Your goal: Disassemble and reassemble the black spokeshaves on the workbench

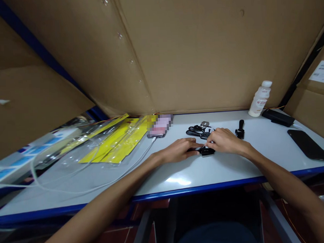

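A small black part with a shiny face (207, 151) lies low over the white table between my hands; its exact kind cannot be made out. My left hand (180, 149) has thumb and forefinger closed on its left end. From the right, my right hand (223, 140) bends over it, its fingers pinched at the top edge and partly hiding it. Just behind my fingers lie black-handled tools, like pliers (197, 131), with metal parts showing. A short black piece with a slim handle (240, 130) rests to the right of my right hand.
Yellow cards in clear plastic packaging (120, 141) spread over the left, beside a blue-and-white box (31, 154). A phone (160, 126) on a white cable lies behind. To the right are a bottle (260, 99), a black case (278, 118) and a dark phone (309, 144). Cardboard (191, 55) walls the back.
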The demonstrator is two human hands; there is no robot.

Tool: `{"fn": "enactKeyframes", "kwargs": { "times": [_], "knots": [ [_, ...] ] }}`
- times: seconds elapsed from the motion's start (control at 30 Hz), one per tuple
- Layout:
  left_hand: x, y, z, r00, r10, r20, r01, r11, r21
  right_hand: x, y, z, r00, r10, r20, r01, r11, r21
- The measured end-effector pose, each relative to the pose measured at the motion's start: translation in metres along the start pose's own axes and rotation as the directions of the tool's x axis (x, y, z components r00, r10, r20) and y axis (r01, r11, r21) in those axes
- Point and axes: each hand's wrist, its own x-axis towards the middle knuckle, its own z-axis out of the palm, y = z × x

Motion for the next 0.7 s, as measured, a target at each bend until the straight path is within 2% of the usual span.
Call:
{"fn": "enactKeyframes", "kwargs": {
  "times": [0.17, 0.43, 0.7],
  "knots": [
    [0.0, -0.001, 0.001, 1.0, -0.003, 0.001, 0.003, 1.0, -0.008, 0.0, -0.003, -0.001, 0.998, -0.057, 0.026, 0.055, 0.996, 0.067],
    [0.0, 0.0, 0.001, 1.0, 0.005, -0.016, -0.005, 1.0, -0.018, -0.003, 0.005, -0.009, 0.994, 0.109, -0.011, -0.109, 0.992, -0.066],
    [0.001, -0.002, 0.002, 1.0, 0.005, -0.022, -0.006, 1.0, -0.023, -0.003, 0.002, -0.007, 0.991, 0.106, 0.085, -0.097, 0.99, -0.105]
  ]
}}
